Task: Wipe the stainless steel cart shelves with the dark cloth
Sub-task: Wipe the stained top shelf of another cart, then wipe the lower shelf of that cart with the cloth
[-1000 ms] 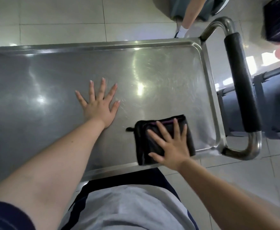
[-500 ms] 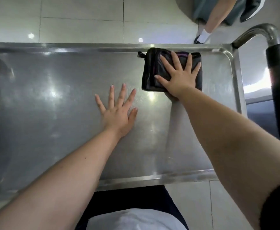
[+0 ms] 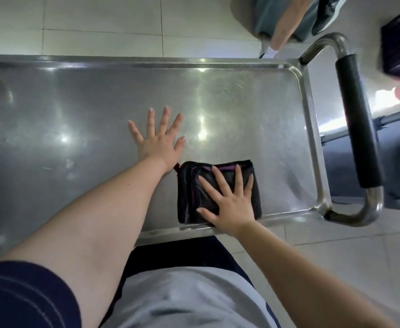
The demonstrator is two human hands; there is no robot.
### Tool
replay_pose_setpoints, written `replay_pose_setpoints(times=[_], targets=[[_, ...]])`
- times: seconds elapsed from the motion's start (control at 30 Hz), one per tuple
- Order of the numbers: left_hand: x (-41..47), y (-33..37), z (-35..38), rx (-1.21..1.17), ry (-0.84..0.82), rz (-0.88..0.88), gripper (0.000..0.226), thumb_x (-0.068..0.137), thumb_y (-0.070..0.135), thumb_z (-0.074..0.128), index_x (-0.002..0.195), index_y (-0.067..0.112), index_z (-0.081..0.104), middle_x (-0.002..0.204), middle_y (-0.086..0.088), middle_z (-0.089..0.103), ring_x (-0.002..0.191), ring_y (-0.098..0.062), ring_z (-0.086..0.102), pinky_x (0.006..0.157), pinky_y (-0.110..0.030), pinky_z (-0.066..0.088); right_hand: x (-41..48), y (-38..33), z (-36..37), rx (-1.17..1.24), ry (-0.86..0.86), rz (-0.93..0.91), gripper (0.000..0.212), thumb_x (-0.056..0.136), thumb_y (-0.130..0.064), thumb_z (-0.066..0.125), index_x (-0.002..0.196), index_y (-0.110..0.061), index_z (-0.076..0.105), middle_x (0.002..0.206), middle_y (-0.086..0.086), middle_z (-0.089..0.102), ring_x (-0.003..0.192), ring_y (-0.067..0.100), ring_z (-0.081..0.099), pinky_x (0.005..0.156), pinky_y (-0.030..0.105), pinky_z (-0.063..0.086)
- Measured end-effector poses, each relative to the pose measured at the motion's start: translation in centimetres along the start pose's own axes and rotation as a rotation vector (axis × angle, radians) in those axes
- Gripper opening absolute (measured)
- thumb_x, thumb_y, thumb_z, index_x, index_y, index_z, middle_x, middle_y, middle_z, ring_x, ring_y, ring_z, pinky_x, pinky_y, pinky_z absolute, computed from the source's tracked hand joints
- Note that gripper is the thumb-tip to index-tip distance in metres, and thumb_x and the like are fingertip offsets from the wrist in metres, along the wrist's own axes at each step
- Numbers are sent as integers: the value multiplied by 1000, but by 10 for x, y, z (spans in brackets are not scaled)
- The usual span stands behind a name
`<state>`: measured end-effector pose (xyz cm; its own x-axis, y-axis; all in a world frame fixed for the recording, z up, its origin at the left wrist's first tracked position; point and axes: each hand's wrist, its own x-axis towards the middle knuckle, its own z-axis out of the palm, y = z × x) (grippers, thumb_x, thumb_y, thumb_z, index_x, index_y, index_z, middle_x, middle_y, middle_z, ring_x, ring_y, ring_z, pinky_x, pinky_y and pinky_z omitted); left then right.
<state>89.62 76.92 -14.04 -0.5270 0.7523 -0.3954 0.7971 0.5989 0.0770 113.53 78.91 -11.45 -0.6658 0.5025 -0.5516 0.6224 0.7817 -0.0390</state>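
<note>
Fingers of the right hand are pressing flat and spread on the dark cloth, warranting even, overlapping strokes along the shelf.

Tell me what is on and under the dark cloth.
The right hand presses flat on the folded dark cloth. Beneath lies the stainless steel cart shelf; the covered patch is hidden.

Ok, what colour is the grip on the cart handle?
Black. The grip shows best in the head view.
</note>
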Motion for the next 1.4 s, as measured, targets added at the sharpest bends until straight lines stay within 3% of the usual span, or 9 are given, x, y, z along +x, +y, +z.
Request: replay_pose_setpoints(times=[0.13,0.23,0.33,0.53,0.7,0.77,0.9,1.17,1.4], targets=[[-17,5,-16,-89,-10,53,55,103,48,21,156,40,7,165,10,-7,151,-29,-12,112,-70,-6,-10,-4,1,63,-16,-45,73,85,-81,11,139,-57,-32,152,-17,-40,134,39,-45,109,64,-24],[-58,15,-10,-225,167,311,47,101,34,42,147,25,44,160,-4,31,148,-35,20,115,-63,16,-20,13,-3,180,80,-49,68,87,-75,9,146,-56,-18,159,-16,-24,142,32,-37,117,53,-18],[-101,25,18,-257,280,533,44,92,31,49,129,14,64,139,-12,57,132,-36,48,110,-60,33,-30,35,-6,359,166,125,64,98,-59,27,155,-42,5,165,-12,-4,148,29,-24,118,42,-18],[-127,30,49,-84,184,542,54,93,41,38,139,18,55,153,-14,41,142,-32,35,117,-51,23,-2,45,-22,316,174,33,58,104,-35,41,157,-26,18,165,-5,9,151,25,-11,122,46,-7],[-119,33,33,-206,307,501,40,94,34,44,119,16,70,133,-12,61,122,-35,56,101,-48,44,14,38,-37,223,196,-1,48,96,-31,58,141,-19,44,141,8,45,131,32,35,112,44,26],[-111,40,17,-225,269,440,36,95,33,54,125,15,63,133,-7,60,124,-31,51,101,-45,40,17,37,-44,163,150,34,44,94,-34,62,133,-17,48,130,8,51,122,30,41,103,42,34],[-89,50,-6,-109,69,373,65,93,52,57,148,24,36,148,3,42,137,-22,31,106,-42,29,13,32,-64,103,55,28,38,93,-34,64,126,-16,56,123,10,52,118,30,44,94,40,39],[-101,37,-42,-198,105,577,36,91,53,59,112,24,61,108,8,62,110,-18,53,101,-37,23,-52,20,-78,218,315,29,24,97,-28,57,119,-19,63,115,1,60,108,25,50,90,34,35],[-132,28,-76,-309,254,691,27,89,36,68,111,20,63,106,3,65,103,-24,59,94,-36,30,-90,-4,-83,230,732,75,18,85,-6,65,98,-16,71,93,1,64,81,29,54,71,35,36]])
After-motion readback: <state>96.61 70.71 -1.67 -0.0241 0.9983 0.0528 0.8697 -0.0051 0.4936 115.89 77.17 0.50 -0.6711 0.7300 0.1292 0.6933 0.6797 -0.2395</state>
